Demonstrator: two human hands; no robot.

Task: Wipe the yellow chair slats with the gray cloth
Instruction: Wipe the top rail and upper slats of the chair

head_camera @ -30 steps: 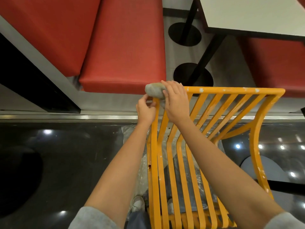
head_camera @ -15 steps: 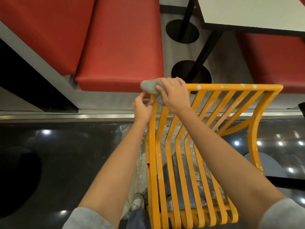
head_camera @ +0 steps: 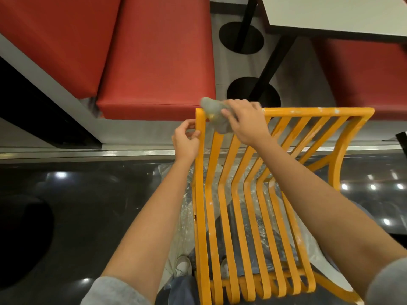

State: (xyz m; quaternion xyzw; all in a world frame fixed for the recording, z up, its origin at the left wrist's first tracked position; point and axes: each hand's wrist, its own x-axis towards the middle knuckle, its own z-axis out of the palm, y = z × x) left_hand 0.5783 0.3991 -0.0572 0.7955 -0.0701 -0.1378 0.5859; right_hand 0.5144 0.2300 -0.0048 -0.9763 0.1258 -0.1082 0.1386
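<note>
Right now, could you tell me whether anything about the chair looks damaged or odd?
Yes: the yellow chair has white specks along its top rail and on some slats, and a small dark chip shows on the left frame edge. The paint looks marked there, not clean.

Red cushioned benches (head_camera: 154,62) are lining the far side beyond a metal floor strip (head_camera: 88,153), with a white table (head_camera: 343,16) standing on black legs (head_camera: 271,64) over round black bases (head_camera: 253,93). Clear plastic sheeting (head_camera: 180,216) is lying on the glossy dark floor (head_camera: 77,205), which is reflecting ceiling lights.
</note>
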